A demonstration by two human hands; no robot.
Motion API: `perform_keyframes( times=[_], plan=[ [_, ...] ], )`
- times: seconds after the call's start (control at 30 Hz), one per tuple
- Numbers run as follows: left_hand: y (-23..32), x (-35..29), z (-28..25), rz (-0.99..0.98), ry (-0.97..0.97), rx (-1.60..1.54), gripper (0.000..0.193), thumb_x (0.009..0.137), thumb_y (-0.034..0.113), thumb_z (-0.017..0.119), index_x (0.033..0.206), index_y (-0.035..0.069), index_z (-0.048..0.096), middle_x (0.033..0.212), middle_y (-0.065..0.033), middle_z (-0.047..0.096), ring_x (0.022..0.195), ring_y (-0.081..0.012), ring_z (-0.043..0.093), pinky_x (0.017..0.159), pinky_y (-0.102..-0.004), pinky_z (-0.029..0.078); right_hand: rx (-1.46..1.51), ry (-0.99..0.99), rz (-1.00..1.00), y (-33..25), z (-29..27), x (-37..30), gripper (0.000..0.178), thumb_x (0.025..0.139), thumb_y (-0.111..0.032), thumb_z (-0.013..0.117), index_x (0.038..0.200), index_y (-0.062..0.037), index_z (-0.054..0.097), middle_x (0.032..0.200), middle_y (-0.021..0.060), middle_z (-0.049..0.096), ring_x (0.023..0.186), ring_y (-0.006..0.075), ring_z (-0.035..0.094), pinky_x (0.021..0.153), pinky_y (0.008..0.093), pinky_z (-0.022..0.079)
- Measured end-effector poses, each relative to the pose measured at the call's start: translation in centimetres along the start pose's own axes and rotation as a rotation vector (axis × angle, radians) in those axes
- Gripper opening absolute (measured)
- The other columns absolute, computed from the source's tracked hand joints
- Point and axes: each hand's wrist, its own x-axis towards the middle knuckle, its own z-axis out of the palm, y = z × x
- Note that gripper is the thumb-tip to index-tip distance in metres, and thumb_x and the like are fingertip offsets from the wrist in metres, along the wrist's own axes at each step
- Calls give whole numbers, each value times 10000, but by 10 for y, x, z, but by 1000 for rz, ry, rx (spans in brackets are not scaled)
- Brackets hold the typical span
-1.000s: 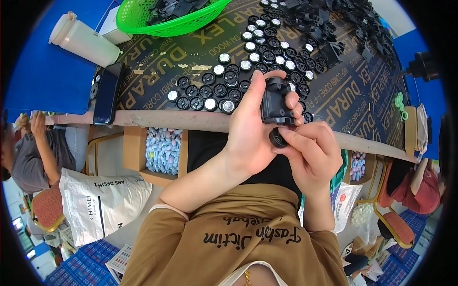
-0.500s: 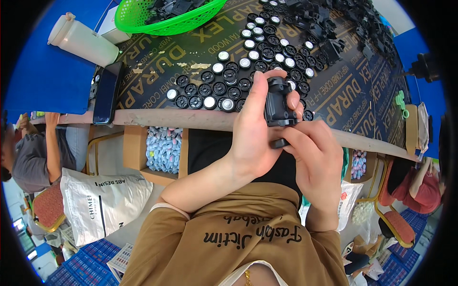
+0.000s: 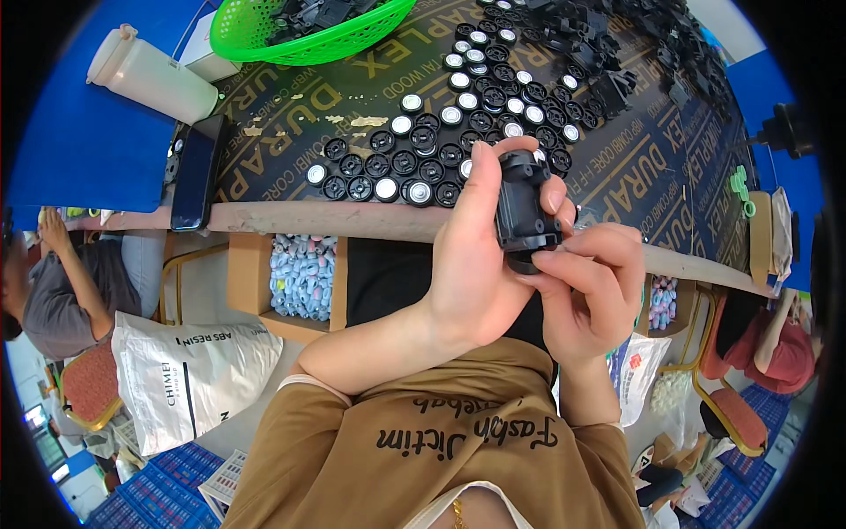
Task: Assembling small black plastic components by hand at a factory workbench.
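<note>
My left hand [image 3: 474, 275] is wrapped round a black plastic toy-car chassis [image 3: 523, 208], thumb on one side and fingertips on the other, above the table's near edge. At the chassis's lower end, my right hand [image 3: 597, 293] pinches a small black wheel [image 3: 523, 263] with thumb and fingers. The wheel touches or nearly touches that end; whether it is fitted there cannot be made out. Just beyond my hands, many loose black wheels [image 3: 404, 162] lie spread on the dark table [image 3: 291, 167], several with silver faces like this wheel [image 3: 419, 193].
A green basket [image 3: 352, 42] of black parts stands at the far left, near a white bottle [image 3: 154, 75] and a phone [image 3: 197, 172]. Black parts [image 3: 608, 53] are heaped far right, by a dark tool [image 3: 784, 130]. A cardboard box [image 3: 249, 273] sits below the edge. Other people work both sides.
Both hands have shifted slightly right with the chassis. The wheel in my right hand has come up against the chassis's lower end, and my right fingers have curled closer round it.
</note>
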Motion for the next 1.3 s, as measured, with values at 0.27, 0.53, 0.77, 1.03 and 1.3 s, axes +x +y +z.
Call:
perform_keyframes(
  times=[0.27,0.53,0.77,1.03,1.3],
  plan=[
    [-6,-2,-5,71,-61,58,423,948,487,292,1133,115,379,818,-40,445,799,-151,450,745,-279,410,-60,65,-141,9,8,-2,259,592,-33,702,834,-84,625,971,78,572,827,240,526,693,341,436],
    [-17,-4,0,330,-48,311,402,958,446,315,1153,98,359,846,-48,431,799,-129,434,759,-263,398,-165,21,-94,8,13,2,257,666,-49,641,922,-64,622,1020,50,568,891,232,487,759,319,400],
    [6,13,-26,377,-154,857,335,972,351,344,1157,72,362,925,-33,407,817,-93,400,760,-233,369,-27,-118,40,31,9,9,387,631,-95,716,985,-50,566,962,103,555,870,292,514,757,374,423],
    [152,97,55,1065,245,2515,487,792,219,598,1232,79,442,1119,-211,476,1071,-357,422,933,-420,337,-484,-415,118,113,-21,50,336,755,3,568,1086,-29,520,1137,132,500,1044,311,488,868,375,424],
    [46,177,42,848,-823,2609,245,811,216,586,1006,74,626,959,-110,591,965,-284,553,823,-380,459,-597,-348,54,134,-8,42,307,753,-63,595,1053,-26,544,1043,113,548,1005,288,490,872,377,408]
  ],
)
